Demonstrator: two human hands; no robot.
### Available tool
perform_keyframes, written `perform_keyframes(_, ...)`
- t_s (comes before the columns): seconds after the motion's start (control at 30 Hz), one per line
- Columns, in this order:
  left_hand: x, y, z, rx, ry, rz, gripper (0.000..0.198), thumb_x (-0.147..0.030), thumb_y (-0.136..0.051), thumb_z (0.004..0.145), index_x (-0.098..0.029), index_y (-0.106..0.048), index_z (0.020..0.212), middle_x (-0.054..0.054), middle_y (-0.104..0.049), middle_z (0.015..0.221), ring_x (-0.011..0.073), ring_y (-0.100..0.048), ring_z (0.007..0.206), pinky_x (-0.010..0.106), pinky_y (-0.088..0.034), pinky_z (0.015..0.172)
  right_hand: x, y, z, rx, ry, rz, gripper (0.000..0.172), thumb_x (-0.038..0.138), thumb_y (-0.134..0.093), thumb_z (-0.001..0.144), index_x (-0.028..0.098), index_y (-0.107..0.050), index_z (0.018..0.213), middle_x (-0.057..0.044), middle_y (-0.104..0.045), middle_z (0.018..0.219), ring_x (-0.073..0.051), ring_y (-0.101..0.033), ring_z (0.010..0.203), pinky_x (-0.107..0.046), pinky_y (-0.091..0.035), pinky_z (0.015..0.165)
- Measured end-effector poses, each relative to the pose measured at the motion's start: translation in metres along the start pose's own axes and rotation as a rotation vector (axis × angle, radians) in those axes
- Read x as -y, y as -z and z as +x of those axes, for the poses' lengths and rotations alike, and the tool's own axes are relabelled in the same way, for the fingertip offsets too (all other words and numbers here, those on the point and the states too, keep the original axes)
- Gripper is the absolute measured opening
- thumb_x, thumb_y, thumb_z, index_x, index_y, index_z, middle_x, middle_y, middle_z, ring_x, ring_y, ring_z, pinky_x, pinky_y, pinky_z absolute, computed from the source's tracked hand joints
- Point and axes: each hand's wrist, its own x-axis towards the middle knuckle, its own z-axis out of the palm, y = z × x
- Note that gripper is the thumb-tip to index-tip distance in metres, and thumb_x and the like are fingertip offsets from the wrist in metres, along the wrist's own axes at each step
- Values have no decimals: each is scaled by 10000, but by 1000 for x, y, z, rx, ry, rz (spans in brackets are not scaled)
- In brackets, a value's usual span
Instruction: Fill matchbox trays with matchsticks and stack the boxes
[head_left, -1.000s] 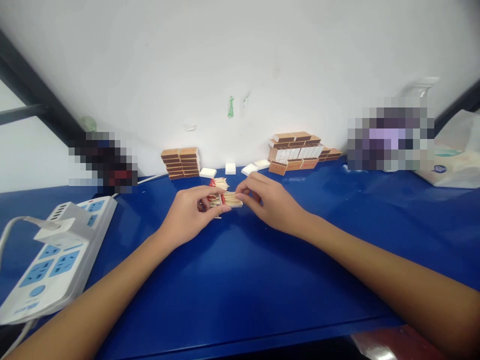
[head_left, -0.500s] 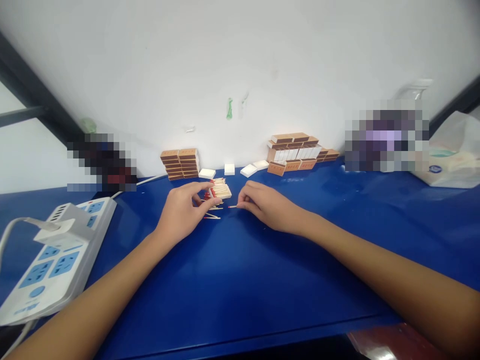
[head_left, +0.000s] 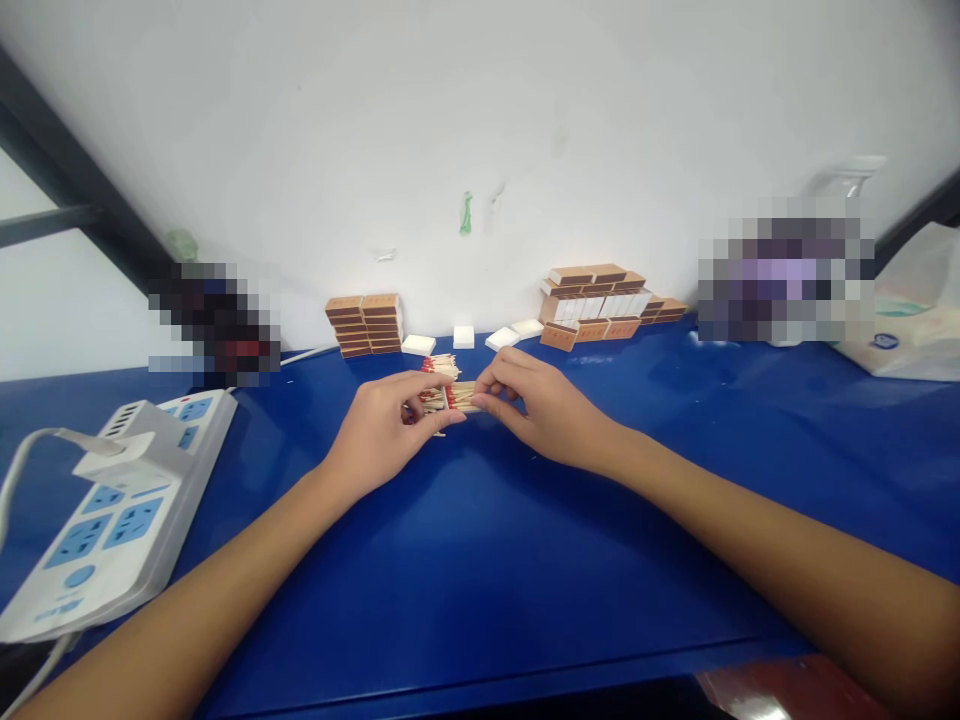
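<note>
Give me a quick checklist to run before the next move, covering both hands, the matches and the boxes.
1. Left hand gripping the tray: ok, thumb and fingers are at its end.
2. Matches in the tray lined up: ok, red heads point towards the left hand.
3. Match pinched in the right hand: cannot tell, the fingertips hide it.
4. All matches inside the tray: not ok, some loose matches lie behind it.
5. Left stack of boxes and right stack of boxes apart from both hands: ok.
</note>
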Motion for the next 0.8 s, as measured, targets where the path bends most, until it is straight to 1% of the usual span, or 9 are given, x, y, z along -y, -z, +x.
perform_keyframes(0.1, 1, 1, 1, -33, 54, 36, 379, -387, -845, 832, -212, -777, 1162, 11, -764, 837, 118, -614, 600, 245, -504, 607, -3, 1, 0, -42, -9, -42, 100, 258, -572, 1013, 200, -628, 954, -38, -591, 932, -157, -557, 800, -296, -433, 733)
perform_keyframes(0.2, 2, 3, 3, -80, 166, 83, 357, -407, -834, 839, -220, -789, 1139, -6, -743, 748, 121, -609, 560, 255, -499, 598, -13, 3, 1, -87, -60, -134, 130, 276, -578, 1008, 194, -624, 919, -31, -606, 875, -154, -544, 757, -290, -407, 707)
perform_keyframes(0.27, 1, 4, 4, -85, 200, 83, 338, -405, -831, 841, -229, -793, 1127, -19, -728, 706, 122, -612, 550, 257, -499, 602, -21, 6, 3, -58, -143, -196, 141, 281, -603, 988, 194, -627, 879, -18, -621, 807, -150, -536, 704, -285, -374, 663)
perform_keyframes(0.37, -1, 6, 5, -59, 179, 46, 361, -391, -840, 832, -229, -785, 1151, -13, -739, 738, 125, -628, 579, 251, -502, 602, -32, 13, 5, 30, -294, -287, 146, 279, -629, 958, 201, -641, 834, -4, -644, 715, -153, -540, 643, -284, -319, 609)
perform_keyframes(0.43, -2, 6, 4, -57, 182, 22, 355, -384, -836, 836, -230, -783, 1152, -8, -747, 762, 124, -633, 589, 248, -505, 599, -39, 20, 7, 24, -370, -359, 124, 274, -630, 945, 202, -654, 848, -6, -662, 701, -162, -556, 633, -286, -304, 597)
perform_keyframes(0.53, -3, 6, 4, -70, 201, 1, 337, -390, -837, 832, -227, -787, 1123, -7, -743, 757, 122, -624, 577, 251, -510, 594, -52, 38, 10, -86, -458, -478, 81, 271, -640, 915, 199, -672, 897, -26, -691, 732, -188, -585, 653, -290, -315, 600)
perform_keyframes(0.67, -1, 5, 3, -42, 162, 4, 394, -413, -862, 801, -224, -785, 1137, 2, -739, 772, 122, -603, 581, 257, -522, 604, -78, 72, 10, -272, -594, -572, 97, 279, -641, 880, 208, -705, 897, -58, -723, 795, -230, -615, 719, -308, -362, 652)
perform_keyframes(0.73, 0, 5, 3, -43, 155, 10, 388, -415, -855, 808, -223, -786, 1138, 2, -732, 763, 118, -590, 571, 257, -523, 601, -95, 90, 7, -429, -680, -557, 109, 281, -649, 863, 202, -720, 888, -86, -739, 859, -247, -626, 778, -327, -396, 716)
perform_keyframes(0.8, 2, 5, 2, -48, 145, 11, 378, -409, -849, 816, -221, -784, 1137, -3, -720, 744, 115, -581, 561, 256, -520, 598, -113, 105, 1, -654, -825, -476, 137, 282, -649, 863, 195, -733, 927, -107, -749, 910, -254, -626, 835, -346, -412, 797)
